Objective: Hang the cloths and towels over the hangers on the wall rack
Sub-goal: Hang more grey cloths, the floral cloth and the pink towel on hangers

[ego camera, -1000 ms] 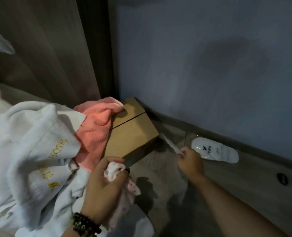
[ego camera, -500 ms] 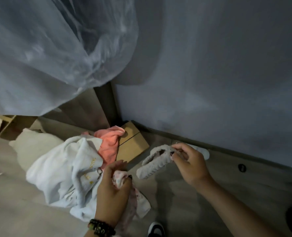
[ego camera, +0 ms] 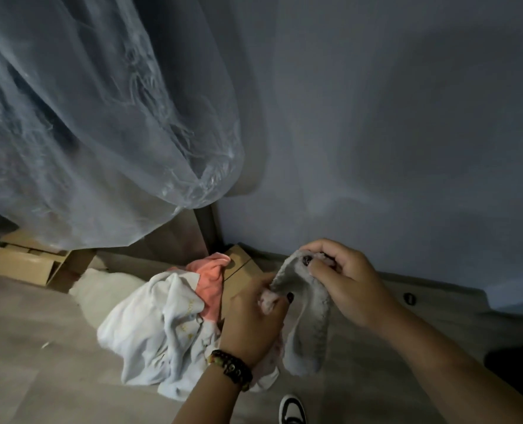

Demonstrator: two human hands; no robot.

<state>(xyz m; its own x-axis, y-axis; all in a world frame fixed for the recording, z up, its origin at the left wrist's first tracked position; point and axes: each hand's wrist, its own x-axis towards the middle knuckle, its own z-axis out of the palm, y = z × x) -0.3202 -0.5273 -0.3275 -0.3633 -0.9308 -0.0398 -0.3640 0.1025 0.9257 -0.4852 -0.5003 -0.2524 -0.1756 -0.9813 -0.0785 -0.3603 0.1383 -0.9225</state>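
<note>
Low, dim corner view, floor (ego camera: 33,347) across the bottom of the frame, blue-grey wall (ego camera: 391,117) filling the upper right.

Hands: both at lower centre, close together, both busy with cloth. Right hand (ego camera: 345,281) curled, fingertips pinching the top edge of a grey fuzzy cloth (ego camera: 307,328), which hangs down below in a folded loop, clear of the floor. Left hand (ego camera: 254,319) curled round a small pale pink cloth (ego camera: 267,301), thumb touching the near edge of the grey cloth; dark beaded bracelet (ego camera: 231,367) on that wrist. Dark polish on the nails.

Remaining laundry: heap on the floor at lower centre-left, just left of the left hand. White towel (ego camera: 159,332) with gold lettering uppermost; coral-pink cloth (ego camera: 209,283) lying across its far side, resting against a cardboard box (ego camera: 238,264) set in the corner.

Surroundings: large translucent plastic sheet (ego camera: 101,117) hanging over the upper left of the frame. Open cardboard boxes (ego camera: 24,261) under its lower edge at mid-left. Toe of a black-and-white shoe (ego camera: 292,411) at the bottom edge, centre. Small dark round fitting (ego camera: 409,298) on the floor at right, near the wall base.

Hangers and wall rack: out of frame.
</note>
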